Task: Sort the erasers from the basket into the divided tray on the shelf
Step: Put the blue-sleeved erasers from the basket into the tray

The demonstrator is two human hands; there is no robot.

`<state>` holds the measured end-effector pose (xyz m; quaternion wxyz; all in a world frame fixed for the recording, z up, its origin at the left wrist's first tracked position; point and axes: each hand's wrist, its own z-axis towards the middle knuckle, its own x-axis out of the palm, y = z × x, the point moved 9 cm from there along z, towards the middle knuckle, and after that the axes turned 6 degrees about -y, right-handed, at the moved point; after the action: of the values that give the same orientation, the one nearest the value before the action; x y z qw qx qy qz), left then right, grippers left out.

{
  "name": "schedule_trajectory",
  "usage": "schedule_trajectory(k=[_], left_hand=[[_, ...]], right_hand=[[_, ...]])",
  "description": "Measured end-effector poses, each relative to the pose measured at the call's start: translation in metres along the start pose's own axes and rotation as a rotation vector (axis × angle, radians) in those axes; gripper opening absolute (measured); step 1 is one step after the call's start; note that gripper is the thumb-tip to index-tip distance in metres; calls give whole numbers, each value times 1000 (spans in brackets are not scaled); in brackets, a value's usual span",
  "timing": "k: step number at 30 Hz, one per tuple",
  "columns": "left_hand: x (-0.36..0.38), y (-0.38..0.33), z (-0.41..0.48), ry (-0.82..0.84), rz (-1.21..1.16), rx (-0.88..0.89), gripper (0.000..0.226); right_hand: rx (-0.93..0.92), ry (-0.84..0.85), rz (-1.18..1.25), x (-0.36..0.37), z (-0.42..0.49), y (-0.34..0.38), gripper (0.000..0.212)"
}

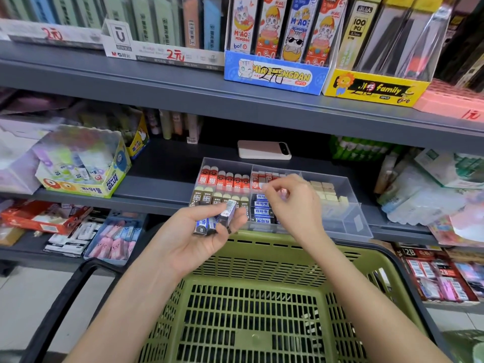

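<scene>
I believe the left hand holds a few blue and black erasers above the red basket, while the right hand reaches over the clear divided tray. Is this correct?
Not quite: the basket is green, not red, as the head view shows. The rest holds: the left hand holds a few blue and black erasers above it, while the right hand reaches over the clear divided tray.

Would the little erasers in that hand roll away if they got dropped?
Probably not: the erasers in the left hand look like flat-sided blocks, so they'd likely tumble and stop. Several fit in one hand, so each seems light. Their glossy sleeves might slip a bit between fingers.
</scene>
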<state>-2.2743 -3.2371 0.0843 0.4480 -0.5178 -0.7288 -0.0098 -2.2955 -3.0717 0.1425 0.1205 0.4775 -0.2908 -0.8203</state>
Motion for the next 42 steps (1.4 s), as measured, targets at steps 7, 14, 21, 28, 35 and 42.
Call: schedule_trajectory(k=[7, 14, 21, 28, 35, 42], left_hand=[[18, 8, -2, 155, 137, -24, 38], [40, 21, -1, 159, 169, -50, 50], [43, 11, -2, 115, 115, 26, 44], [23, 7, -3, 46, 130, 51, 42], [12, 12, -4, -28, 108, 5, 37], [11, 16, -2, -152, 112, 30, 15]], right_hand=[[-45, 545, 559, 3, -28, 40, 10], [-31, 608, 716, -21, -25, 37, 15], [204, 283, 424, -47, 12, -37, 11], [86, 242, -48, -22, -1, -50, 25], [73, 289, -123, -16, -5, -56, 21], [-63, 291, -247, -13, -4, -52, 8]])
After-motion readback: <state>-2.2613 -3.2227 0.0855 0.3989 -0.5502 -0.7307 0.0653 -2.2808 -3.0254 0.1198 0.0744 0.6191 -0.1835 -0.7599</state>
